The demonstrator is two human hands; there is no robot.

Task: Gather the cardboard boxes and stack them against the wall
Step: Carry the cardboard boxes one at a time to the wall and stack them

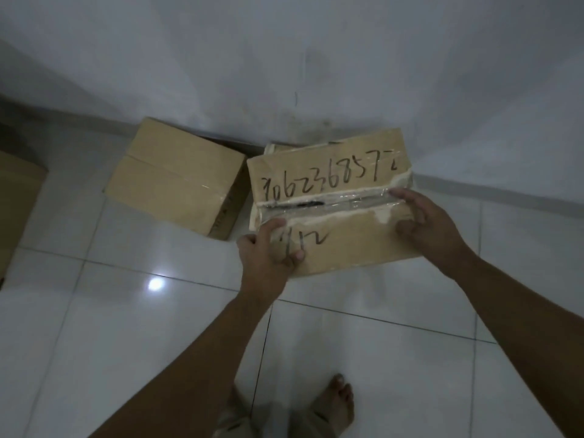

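Note:
I hold a brown cardboard box [335,172] with black handwritten numbers and clear tape along its top seam, close to the white wall [316,58]. My left hand [267,251] grips its near-left corner. My right hand [426,219] grips its right end, fingers lying on the tape. Part of another box [278,147] shows just behind and under it, by the wall. A plain taped cardboard box [177,181] sits on the floor to the left, its far corner near the wall.
The edge of a third cardboard box [15,210] shows at the far left. White glossy floor tiles [126,327] stretch toward me. My bare foot [335,403] stands at the bottom centre.

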